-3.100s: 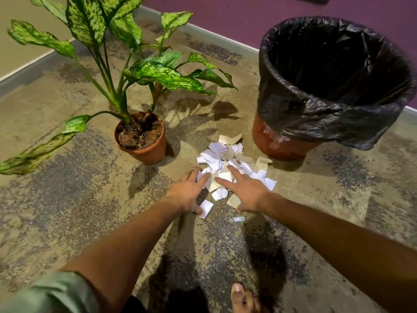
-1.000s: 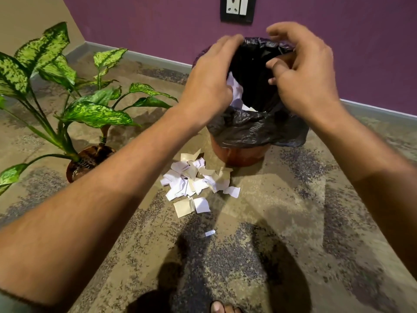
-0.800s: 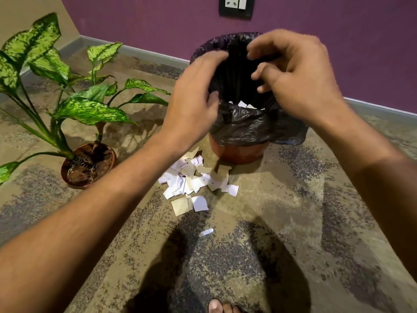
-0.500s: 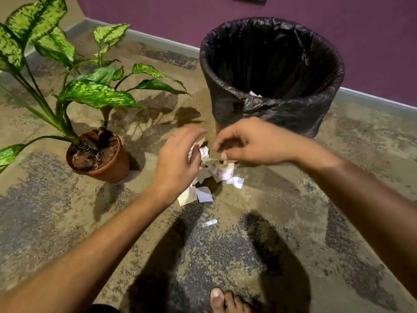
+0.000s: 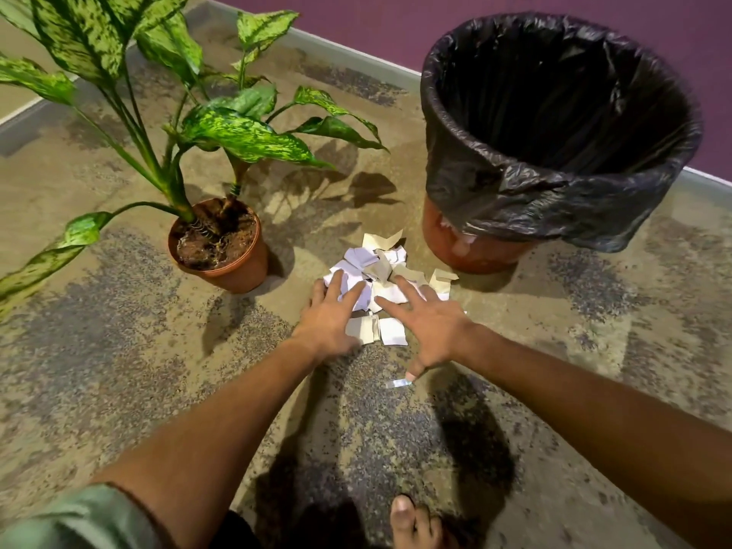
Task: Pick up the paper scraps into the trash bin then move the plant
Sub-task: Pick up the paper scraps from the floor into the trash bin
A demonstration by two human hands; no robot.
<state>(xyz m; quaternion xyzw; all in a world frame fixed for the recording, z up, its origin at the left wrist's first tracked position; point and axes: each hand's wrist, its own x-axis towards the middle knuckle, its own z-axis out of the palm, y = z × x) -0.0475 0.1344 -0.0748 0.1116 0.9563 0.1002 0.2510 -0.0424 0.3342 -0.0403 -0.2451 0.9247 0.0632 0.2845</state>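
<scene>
A pile of white and cream paper scraps (image 5: 380, 267) lies on the floor between the plant pot and the bin. My left hand (image 5: 330, 315) rests flat on the pile's left side, fingers spread. My right hand (image 5: 429, 324) lies flat on its right side, fingers spread too. Neither hand has closed on any scrap. The potted plant (image 5: 222, 247), with speckled green leaves in a terracotta pot, stands left of the pile. The trash bin (image 5: 554, 124), lined with a black bag, stands at the right rear; its inside is dark.
One small strip of paper (image 5: 396, 384) lies apart, just under my right thumb. A purple wall with a grey skirting (image 5: 336, 45) runs behind the plant and bin. My bare foot (image 5: 412, 525) shows at the bottom edge. Long leaves reach out to the left.
Both hands were over the bin letting scraps fall one second ago. They have come down to the floor and now press flat on the pile. The view has tilted downward.
</scene>
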